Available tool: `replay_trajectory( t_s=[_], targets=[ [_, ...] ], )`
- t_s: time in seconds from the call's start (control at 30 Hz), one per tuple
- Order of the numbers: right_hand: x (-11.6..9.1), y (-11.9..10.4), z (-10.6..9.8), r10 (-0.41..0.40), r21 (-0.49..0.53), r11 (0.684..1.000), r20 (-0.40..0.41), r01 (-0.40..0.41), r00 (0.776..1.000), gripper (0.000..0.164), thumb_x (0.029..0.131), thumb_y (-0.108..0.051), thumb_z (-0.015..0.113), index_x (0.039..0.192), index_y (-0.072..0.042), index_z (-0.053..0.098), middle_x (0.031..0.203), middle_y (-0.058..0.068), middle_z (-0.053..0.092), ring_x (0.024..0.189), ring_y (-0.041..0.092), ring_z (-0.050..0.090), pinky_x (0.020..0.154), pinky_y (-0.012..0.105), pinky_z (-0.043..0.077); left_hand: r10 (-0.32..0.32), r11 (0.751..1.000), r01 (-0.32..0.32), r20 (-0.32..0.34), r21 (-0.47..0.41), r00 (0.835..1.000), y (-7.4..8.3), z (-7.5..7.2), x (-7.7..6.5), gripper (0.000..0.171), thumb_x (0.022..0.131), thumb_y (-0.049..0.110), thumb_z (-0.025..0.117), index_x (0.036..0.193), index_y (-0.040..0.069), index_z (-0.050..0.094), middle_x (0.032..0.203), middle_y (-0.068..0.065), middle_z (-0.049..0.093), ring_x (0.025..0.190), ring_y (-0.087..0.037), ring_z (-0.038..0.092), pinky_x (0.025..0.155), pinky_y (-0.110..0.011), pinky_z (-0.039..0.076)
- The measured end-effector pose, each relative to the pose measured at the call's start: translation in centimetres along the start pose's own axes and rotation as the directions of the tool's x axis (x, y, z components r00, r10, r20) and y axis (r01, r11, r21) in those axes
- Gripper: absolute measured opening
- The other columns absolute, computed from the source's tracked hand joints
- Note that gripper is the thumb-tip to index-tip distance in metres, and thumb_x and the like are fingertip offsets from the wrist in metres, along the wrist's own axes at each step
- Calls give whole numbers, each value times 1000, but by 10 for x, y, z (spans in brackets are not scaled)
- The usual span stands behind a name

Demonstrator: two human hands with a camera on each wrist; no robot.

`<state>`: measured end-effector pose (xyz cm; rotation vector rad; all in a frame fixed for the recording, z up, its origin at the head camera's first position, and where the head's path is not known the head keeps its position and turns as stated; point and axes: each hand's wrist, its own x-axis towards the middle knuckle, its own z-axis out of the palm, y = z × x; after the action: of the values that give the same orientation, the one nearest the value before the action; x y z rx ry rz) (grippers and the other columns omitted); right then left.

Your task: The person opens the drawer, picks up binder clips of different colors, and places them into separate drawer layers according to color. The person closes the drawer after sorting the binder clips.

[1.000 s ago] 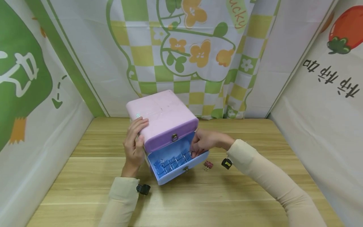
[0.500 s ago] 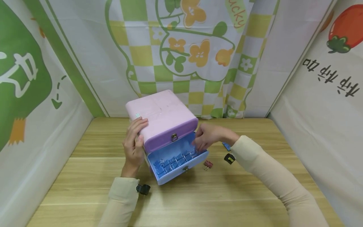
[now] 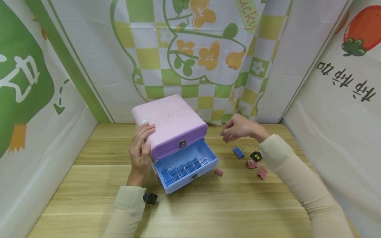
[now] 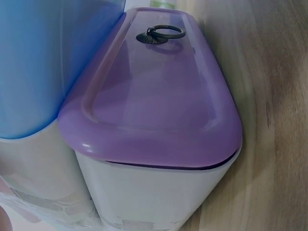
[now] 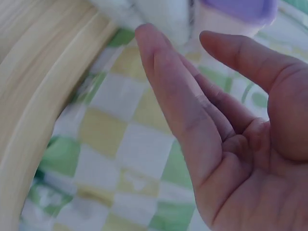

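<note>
A small drawer cabinet with a pink top [image 3: 169, 115] stands angled on the table, its purple upper drawer [image 3: 180, 142] closed. Below it the blue drawer [image 3: 181, 157] is pulled out, holding a row of blue binder clips [image 3: 180, 171]. My left hand [image 3: 140, 150] rests on the cabinet's left side, fingers over the top edge and thumb near the front corner. Further right, my right hand [image 3: 239, 127] hovers above the table with nothing between thumb and fingers, as the right wrist view shows. A blue binder clip [image 3: 238, 152] lies below it.
Two reddish binder clips [image 3: 262, 172] lie close together to the right, and a third reddish clip [image 3: 218, 172] sits beside the blue drawer's front corner. In the left wrist view, another purple drawer front [image 4: 154, 91] with a ring pull shows low near the table.
My right hand has lifted out of the blue drawer and moved right, uncovering clips on the table. The left hand stays on the cabinet.
</note>
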<state>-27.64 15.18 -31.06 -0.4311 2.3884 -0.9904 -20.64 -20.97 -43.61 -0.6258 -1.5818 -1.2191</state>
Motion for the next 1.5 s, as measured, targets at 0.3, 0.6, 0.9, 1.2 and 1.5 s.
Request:
replay_trajectory(
  t_s=[0.3, 0.6, 0.9, 1.2, 1.5],
  targets=[
    [-2, 44, -23, 92, -89, 991, -85, -99, 992, 35, 102, -14, 63, 121, 14, 71, 109, 28, 77, 88, 24, 81, 82, 30, 68, 0, 1000, 0, -1, -5, 1000, 0, -1, -1, 43, 92, 10, 45, 120, -9, 71, 128, -27, 71, 140, -37, 57, 128, -49, 38],
    [-2, 88, -34, 165, -91, 980, -148, -179, 975, 36, 98, -9, 64, 123, 16, 67, 117, 32, 74, 96, 32, 79, 88, 36, 68, 7, 1000, -7, -7, -6, 1000, 0, -1, 0, 43, 93, 11, 45, 120, -9, 71, 128, -27, 71, 139, -38, 58, 128, -50, 39],
    [8, 124, -24, 162, -66, 983, -118, -171, 980, 31, 99, -13, 67, 115, 12, 73, 108, 26, 78, 91, 26, 80, 93, 41, 67, 6, 1000, -6, -8, -6, 1000, -1, -1, 0, 43, 93, 11, 45, 120, -9, 72, 128, -27, 71, 139, -37, 58, 128, -50, 39],
    [18, 135, -5, 107, 35, 994, -88, -104, 990, 26, 97, -1, 64, 112, 19, 71, 102, 29, 78, 81, 18, 79, 80, 32, 69, 8, 1000, -8, -7, -3, 1000, -1, -1, -1, 43, 92, 11, 45, 119, -9, 72, 127, -27, 71, 139, -37, 58, 128, -50, 39],
    [23, 135, 2, 77, -43, 996, -129, -83, 989, 22, 97, -2, 67, 111, 14, 75, 102, 25, 80, 76, 14, 79, 71, 23, 66, 12, 1000, -12, -3, -5, 1000, -1, 0, 0, 43, 93, 12, 45, 119, -9, 72, 128, -27, 71, 138, -38, 58, 128, -50, 39]
  ],
)
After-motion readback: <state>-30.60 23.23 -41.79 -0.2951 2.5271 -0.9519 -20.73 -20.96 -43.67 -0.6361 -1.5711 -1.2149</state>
